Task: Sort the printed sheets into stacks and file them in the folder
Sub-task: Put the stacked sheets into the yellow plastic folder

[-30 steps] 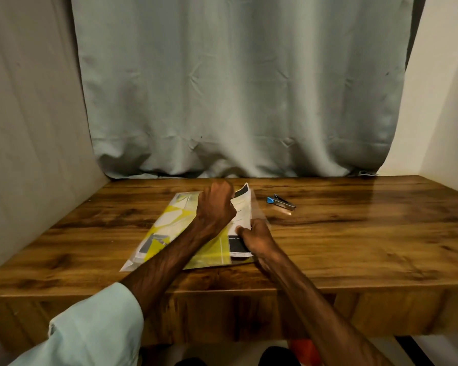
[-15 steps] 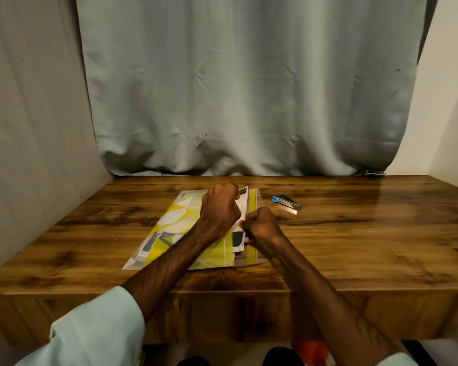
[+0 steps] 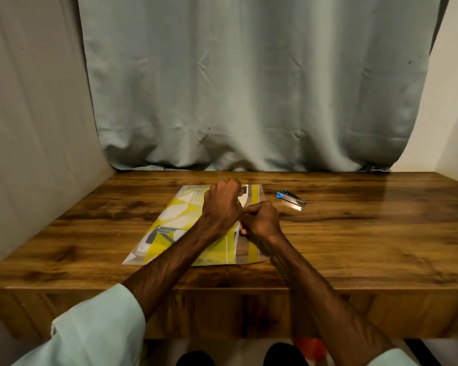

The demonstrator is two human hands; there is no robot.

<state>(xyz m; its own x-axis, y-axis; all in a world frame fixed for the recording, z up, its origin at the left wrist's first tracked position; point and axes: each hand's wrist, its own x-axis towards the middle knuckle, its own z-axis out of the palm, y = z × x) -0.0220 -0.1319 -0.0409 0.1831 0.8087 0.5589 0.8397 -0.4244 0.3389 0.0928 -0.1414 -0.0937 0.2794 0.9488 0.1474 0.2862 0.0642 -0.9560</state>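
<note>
The clear folder (image 3: 254,253) lies flat on the bench (image 3: 354,247) with the printed sheets (image 3: 175,220). The right hand (image 3: 262,220) and left hand (image 3: 222,204), fingers curled, pinch the sheets' right edge. The paper looks thin and floppy and the plastic slick, so it is likely best held at the edges. A stapler (image 3: 291,198) lies beyond.

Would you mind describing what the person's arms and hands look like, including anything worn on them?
Both forearms are bare. The left hand and right hand wear no gloves, and no watch or ring shows. The left sleeve is pale mint-green cloth, pushed up the arm; the right sleeve, the same colour, just shows at the bottom edge.
</note>
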